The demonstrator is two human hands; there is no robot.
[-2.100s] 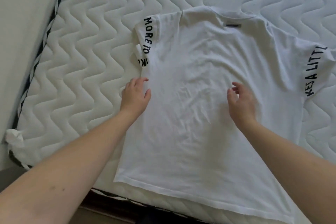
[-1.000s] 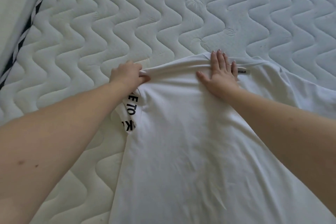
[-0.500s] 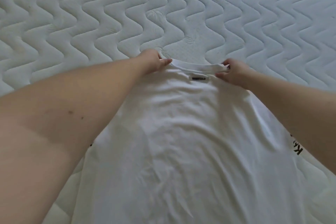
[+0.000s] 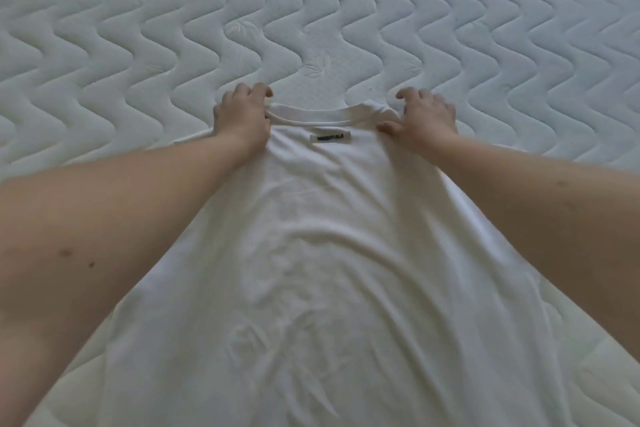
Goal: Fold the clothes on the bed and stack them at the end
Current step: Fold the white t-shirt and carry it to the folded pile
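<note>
A white T-shirt (image 4: 332, 270) lies spread flat on the quilted bed (image 4: 138, 45), collar (image 4: 325, 114) toward the far side, hem running off the near edge of view. The left hand (image 4: 242, 118) rests at the collar's left end, its grip curled onto the fabric there. The right hand (image 4: 424, 116) rests at the collar's right end, fingers bent and spread, thumb pressing the cloth. A small label (image 4: 330, 137) sits just below the collar.

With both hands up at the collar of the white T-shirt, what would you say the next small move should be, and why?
Probably draw both hands outward along the shoulders to smooth them. The left hand and right hand sit at either end of the collar, and the T-shirt lies flat on the mattress, unfolded, with soft wrinkles down its middle. Flattening first should make cleaner folds.
</note>
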